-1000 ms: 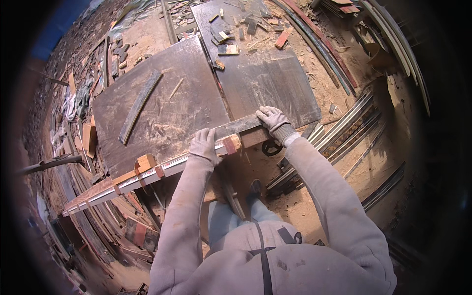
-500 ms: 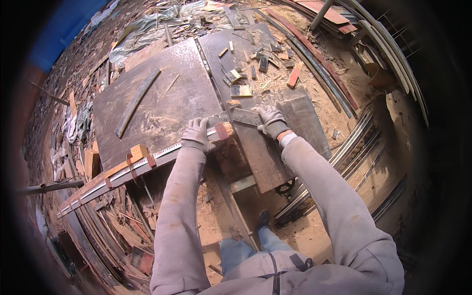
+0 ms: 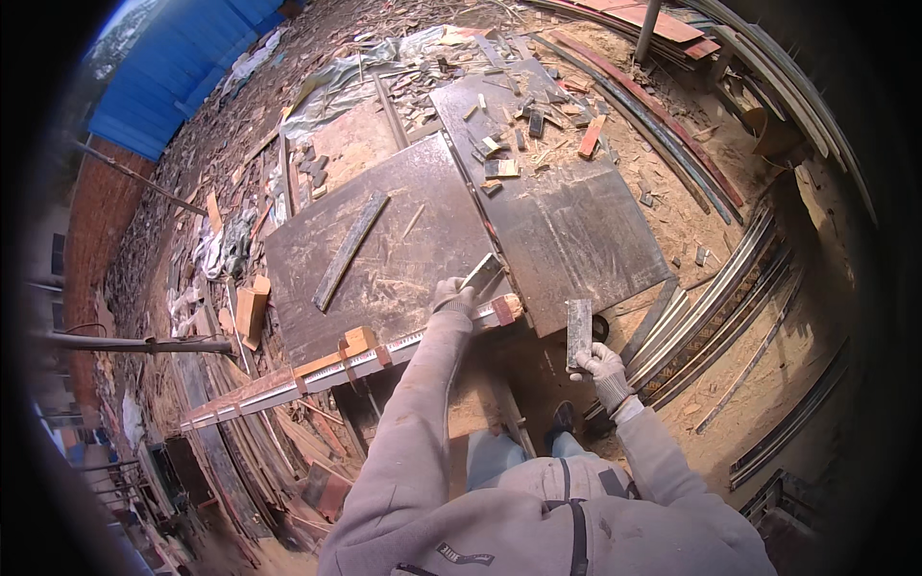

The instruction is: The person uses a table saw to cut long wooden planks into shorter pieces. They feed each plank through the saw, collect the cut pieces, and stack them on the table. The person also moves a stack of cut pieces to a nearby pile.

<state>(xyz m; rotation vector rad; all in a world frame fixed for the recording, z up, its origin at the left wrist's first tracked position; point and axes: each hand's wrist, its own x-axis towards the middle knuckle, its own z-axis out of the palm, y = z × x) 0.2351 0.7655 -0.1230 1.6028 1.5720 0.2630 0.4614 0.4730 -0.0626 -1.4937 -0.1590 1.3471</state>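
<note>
My gloved left hand (image 3: pixel 454 296) is closed on a short dark piece of board (image 3: pixel 483 273), which tilts over the near edge of a dark worktable (image 3: pixel 317 250). My gloved right hand (image 3: pixel 605 372) grips a short grey wooden offcut (image 3: pixel 579 326) by its lower end, held off the table's near right edge. Between the two hands, a long straight gap splits the tabletop. Just below my left hand runs a wooden fence with a white measuring tape (image 3: pixel 384 348). A reddish wooden block (image 3: pixel 506 308) caps its right end.
A grey strip of wood (image 3: pixel 351 252) lies on the table's left half. Offcuts, including an orange one (image 3: pixel 592 136), litter its far right. Long metal bars (image 3: pixel 715 298) lie on the ground at right. A pole (image 3: pixel 144 343) juts in from the left.
My right hand has come off the tabletop toward me, carrying the grey offcut. My left hand still holds its piece near the fence end. The whole view has shifted and turned.
</note>
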